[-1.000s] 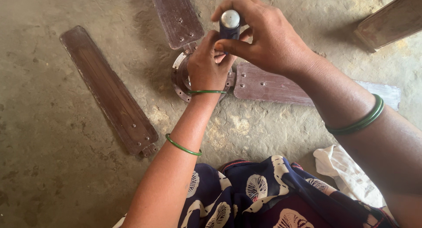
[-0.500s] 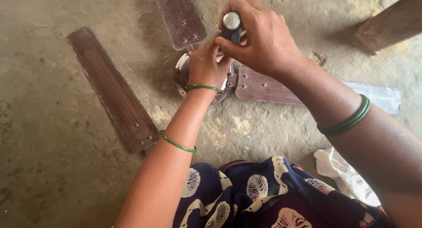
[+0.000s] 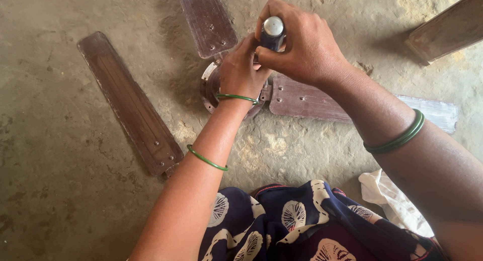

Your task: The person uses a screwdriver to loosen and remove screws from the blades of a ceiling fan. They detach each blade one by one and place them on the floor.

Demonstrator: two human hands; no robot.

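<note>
Gripping the screwdriver with our right hand, left hand pinching its shaft; one blade lies detached, two remain on the hub.

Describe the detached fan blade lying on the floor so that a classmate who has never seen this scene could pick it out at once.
Start at the round fan hub under the left hand. Two brown blades are joined to it. To its left, apart from it on the bare concrete floor, lies the detached fan blade, long, dark brown, slanting, with screw holes at its near end. It alone is unattached.
</note>
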